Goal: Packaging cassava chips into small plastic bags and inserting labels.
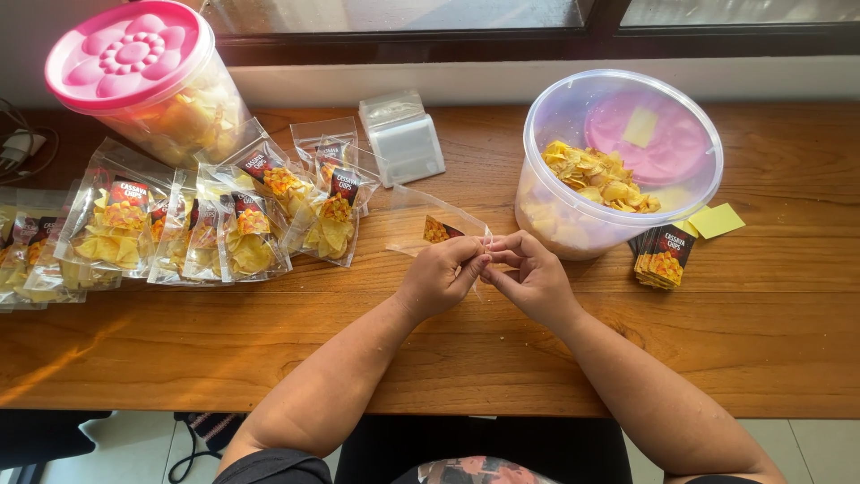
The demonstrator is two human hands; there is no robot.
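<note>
My left hand point(441, 276) and my right hand point(530, 278) meet over the middle of the wooden table point(770, 341). Both pinch the open end of a clear plastic bag point(421, 218) that lies flat toward the left, with a small dark printed label card point(439, 231) inside it. Just right of my hands stands an open clear tub point(618, 161) partly filled with yellow chips point(598, 177). A stack of label cards point(663, 255) lies by the tub's base.
Several filled chip bags point(224, 224) lie in a row at the left. Behind them stands a closed tub with a pink lid point(130, 56). A stack of empty clear bags point(401, 136) sits at the back centre. Yellow paper slips point(717, 220) lie right of the tub.
</note>
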